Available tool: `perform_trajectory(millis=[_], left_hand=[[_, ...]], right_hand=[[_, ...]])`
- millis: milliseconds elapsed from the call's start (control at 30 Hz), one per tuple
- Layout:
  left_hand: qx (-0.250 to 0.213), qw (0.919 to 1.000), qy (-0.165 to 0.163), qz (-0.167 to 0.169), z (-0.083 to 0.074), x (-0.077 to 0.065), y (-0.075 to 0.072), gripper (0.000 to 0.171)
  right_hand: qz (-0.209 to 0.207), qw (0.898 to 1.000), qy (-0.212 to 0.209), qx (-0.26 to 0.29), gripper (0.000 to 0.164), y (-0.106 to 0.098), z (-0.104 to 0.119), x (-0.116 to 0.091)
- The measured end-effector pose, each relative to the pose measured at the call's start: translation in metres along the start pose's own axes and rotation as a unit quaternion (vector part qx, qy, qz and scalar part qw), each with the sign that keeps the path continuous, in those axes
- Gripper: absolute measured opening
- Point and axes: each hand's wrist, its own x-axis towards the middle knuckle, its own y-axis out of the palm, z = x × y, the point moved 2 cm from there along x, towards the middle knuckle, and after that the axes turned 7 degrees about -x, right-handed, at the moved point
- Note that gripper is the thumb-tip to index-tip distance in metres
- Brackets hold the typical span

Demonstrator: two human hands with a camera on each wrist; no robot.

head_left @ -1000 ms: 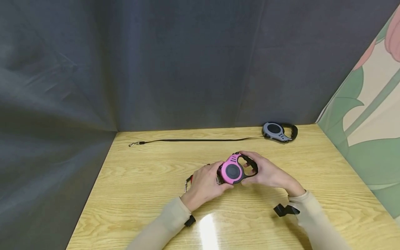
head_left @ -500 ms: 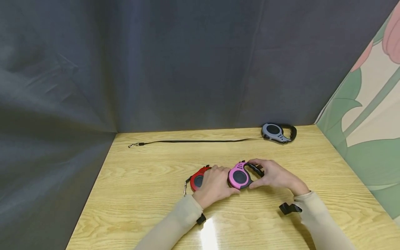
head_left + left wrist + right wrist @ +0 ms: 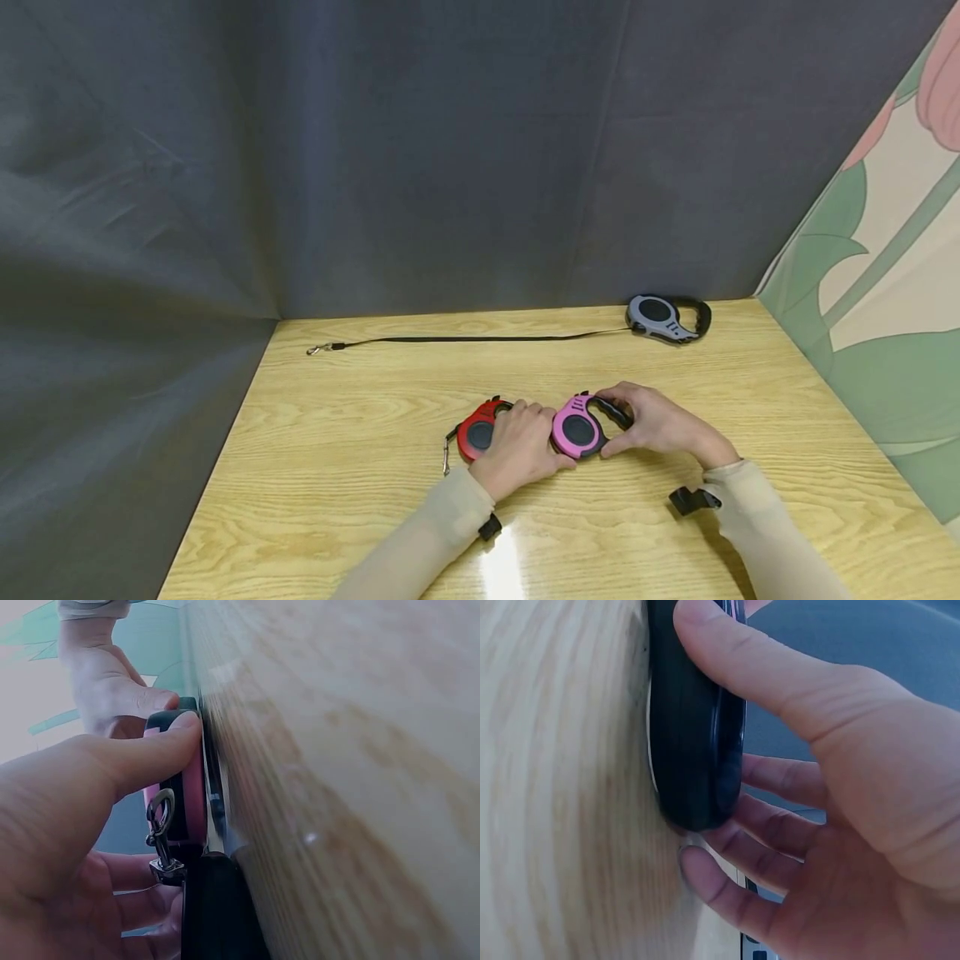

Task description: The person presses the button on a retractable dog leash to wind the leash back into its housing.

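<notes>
A pink retractable dog leash (image 3: pixel 577 429) with a dark round centre lies flat on the table, its black handle to the right. My left hand (image 3: pixel 521 446) grips its left end, the thumb pressing the near side. Its metal snap clip (image 3: pixel 161 825) hangs inside that grip in the left wrist view. My right hand (image 3: pixel 660 425) holds the black handle (image 3: pixel 694 727) between thumb and fingers. Just left of the pink leash lies a red retractable leash (image 3: pixel 477 433), its handle partly hidden under my left hand. The red one's clip (image 3: pixel 446 458) points toward me.
Farther back on the wooden table (image 3: pixel 337 500) lies a grey-blue retractable leash (image 3: pixel 652 311). Its black strap (image 3: pixel 480 339) is drawn out leftward to a metal clip (image 3: pixel 318 348). A dark curtain (image 3: pixel 450 167) stands behind, and a floral panel (image 3: pixel 885 275) borders the right.
Both hands have brought the pink leash down and slightly right, toward the table beside the red one. The red leash, earlier mostly covered by the left hand, now shows more.
</notes>
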Motion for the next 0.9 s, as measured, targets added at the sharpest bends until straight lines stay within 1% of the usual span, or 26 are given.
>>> perform_trajectory(millis=[167, 333, 567, 767, 900], left_hand=[[-0.004, 1.0000, -0.005, 0.007, 0.0005, -0.0014, 0.0003, 0.077], [-0.018, 0.9997, -0.012, 0.006, 0.0021, -0.0023, -0.0001, 0.074], [-0.019, 0.9998, -0.002, -0.003, 0.0033, -0.0026, -0.0018, 0.069], [-0.020, 0.9998, 0.002, -0.004, 0.0035, -0.0029, -0.0032, 0.066], [-0.028, 0.9996, 0.003, -0.007, 0.0031, -0.0027, -0.0039, 0.064]], right_hand=[[0.008, 1.000, 0.001, -0.005, 0.096, -0.0022, 0.0002, -0.0016], [0.008, 1.000, 0.010, -0.006, 0.096, -0.0059, 0.0004, -0.0049], [0.012, 1.000, 0.023, -0.001, 0.097, -0.0054, 0.0000, -0.0050], [0.014, 1.000, 0.024, -0.004, 0.096, -0.0046, 0.0011, -0.0052], [0.016, 1.000, 0.024, -0.003, 0.096, -0.0060, 0.0019, -0.0061]])
